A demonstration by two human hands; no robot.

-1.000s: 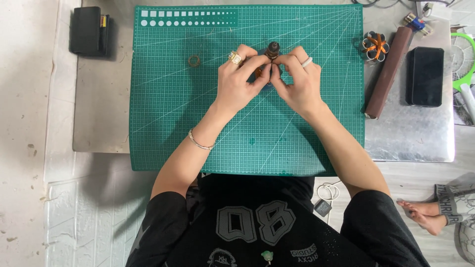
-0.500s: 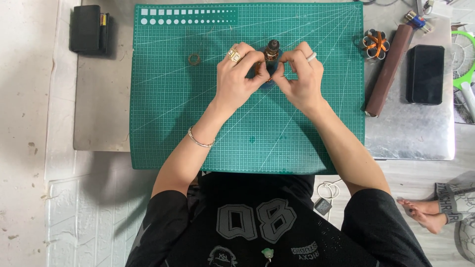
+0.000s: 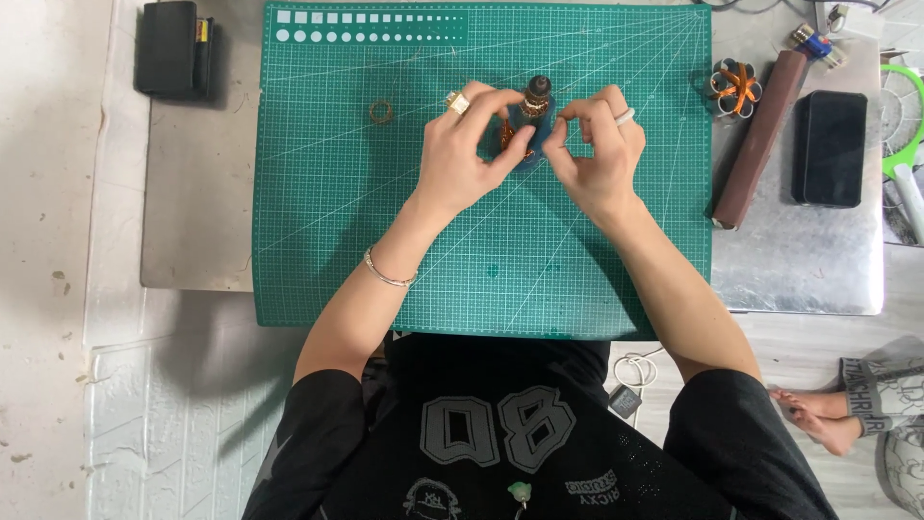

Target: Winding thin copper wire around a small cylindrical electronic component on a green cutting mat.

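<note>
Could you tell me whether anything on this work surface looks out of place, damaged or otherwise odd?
Nothing stands out. Both the left hand and right hand pinch a small copper-wound part over the green cutting mat. A small copper wire ring lies loose but intact on the mat, left of the hands.

Our left hand (image 3: pixel 467 154) and right hand (image 3: pixel 592 154) hide most of the copper-wound part (image 3: pixel 527 125); green racket (image 3: pixel 903 116) cut off at the edge.

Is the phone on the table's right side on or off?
Off, as far as shows: the phone lies flat on the metal table with a uniformly black, unlit face. Whether that face is the screen, cannot tell.
</note>
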